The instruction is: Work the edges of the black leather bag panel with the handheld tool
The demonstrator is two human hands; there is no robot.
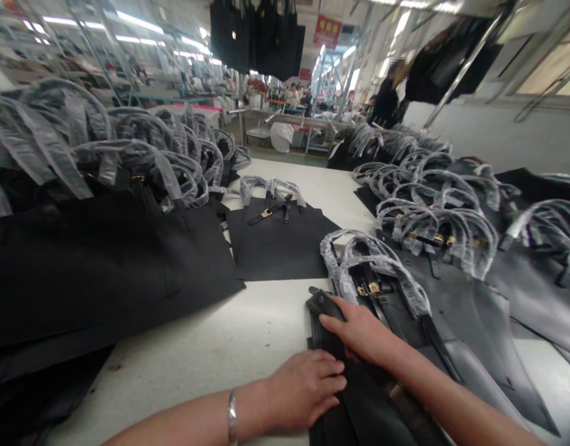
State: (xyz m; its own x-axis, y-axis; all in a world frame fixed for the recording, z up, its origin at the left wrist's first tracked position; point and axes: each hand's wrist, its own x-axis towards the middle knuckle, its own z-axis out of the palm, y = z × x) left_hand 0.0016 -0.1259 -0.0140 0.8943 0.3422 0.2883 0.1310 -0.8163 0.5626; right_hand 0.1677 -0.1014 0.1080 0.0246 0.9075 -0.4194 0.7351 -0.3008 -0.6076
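Observation:
A black handbag (359, 396) lies on the white table at the front, its side edge towards me. My left hand (308, 387), a silver bangle on its wrist, rests on that edge with the fingers stretched out over the material. Farther up, my right hand (362, 331) is closed on the bag's dark upper corner (324, 305), thumb on top; the other fingers are partly hidden. Close beside it are looped handles (382, 263) wrapped in clear plastic, and a gold buckle (374, 287) on a black strap.
Large stacked black bags (113, 266) fill the left of the table (210, 347). Another bag (285, 241) lies flat in the middle. More bags with wrapped handles (438, 229) crowd the right. Black bags (254, 37) hang overhead; a person (387, 96) stands at the back right.

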